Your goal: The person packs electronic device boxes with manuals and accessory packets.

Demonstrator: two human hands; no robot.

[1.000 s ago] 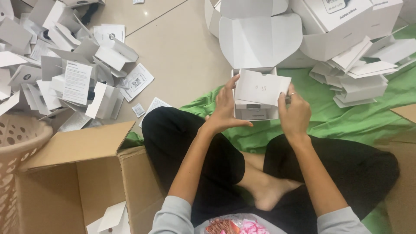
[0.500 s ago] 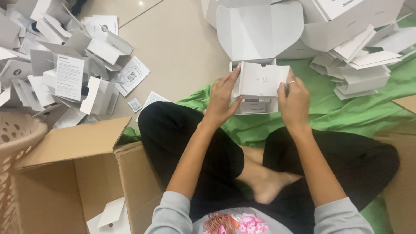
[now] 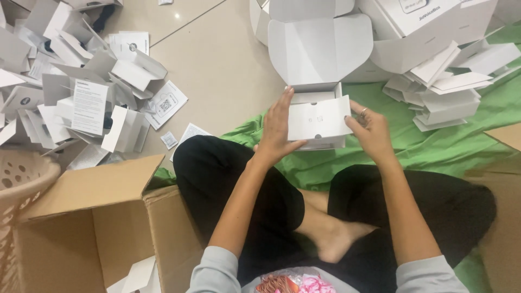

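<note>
Hands flank small white rectangular cardboard box (image 3: 319,120): left hand (image 3: 278,127) spread flat on its left side, right hand (image 3: 370,130) gripping its right edge, above green cloth (image 3: 434,146).

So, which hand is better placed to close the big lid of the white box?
Probably the left hand: its fingertips reach up beside the box, nearest the open lid. The right hand pinches the small flap.
</note>
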